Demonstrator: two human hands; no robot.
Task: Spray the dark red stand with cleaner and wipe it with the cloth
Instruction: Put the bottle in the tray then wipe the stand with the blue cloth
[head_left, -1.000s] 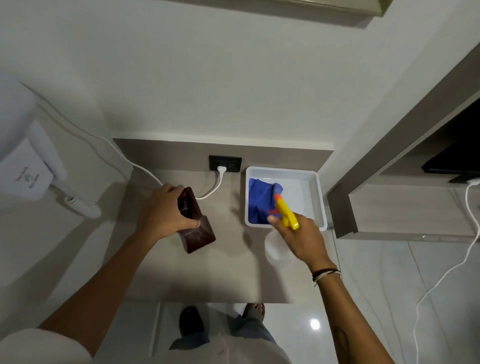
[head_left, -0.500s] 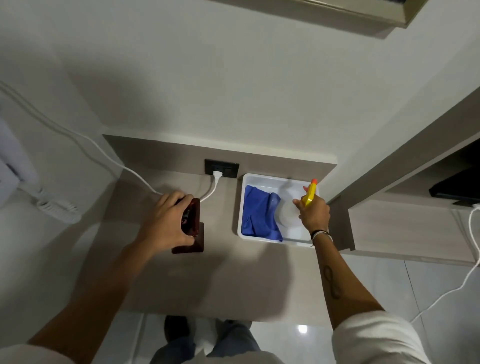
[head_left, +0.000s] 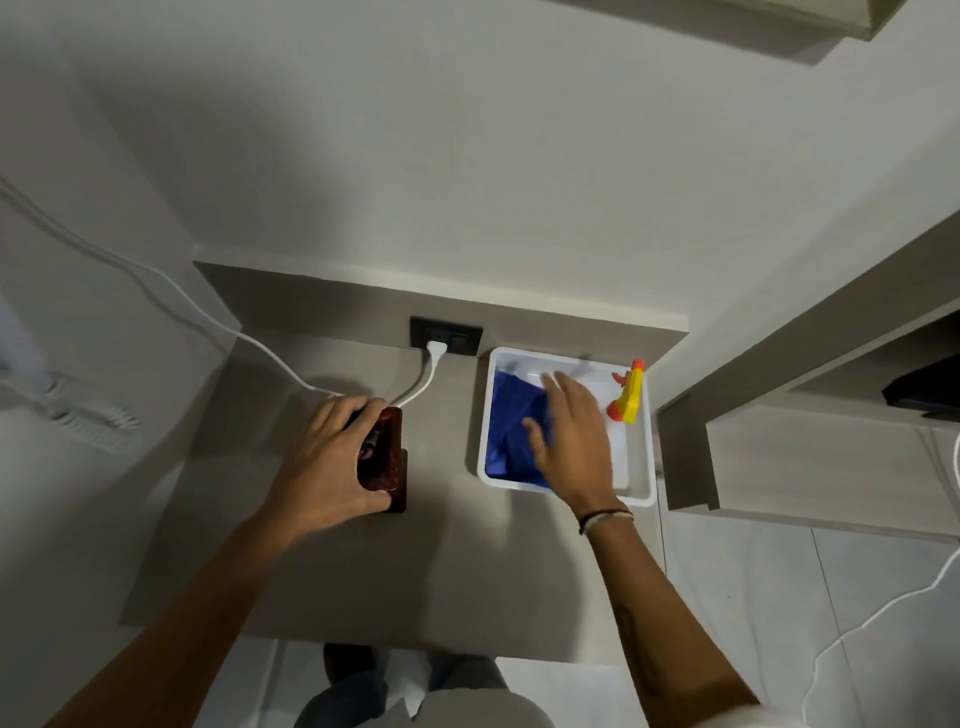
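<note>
Since half a second earlier, the right hand (head_left: 569, 436) had let go of the sprayer (head_left: 629, 399), left in the tray (head_left: 485, 405) right of centre, and spread open over the cloth (head_left: 506, 421). The left hand (head_left: 332, 462) gripped the stand (head_left: 387, 457) at centre. Spraying looked finished; next, probably, pinch the cloth and carry it left.
</note>
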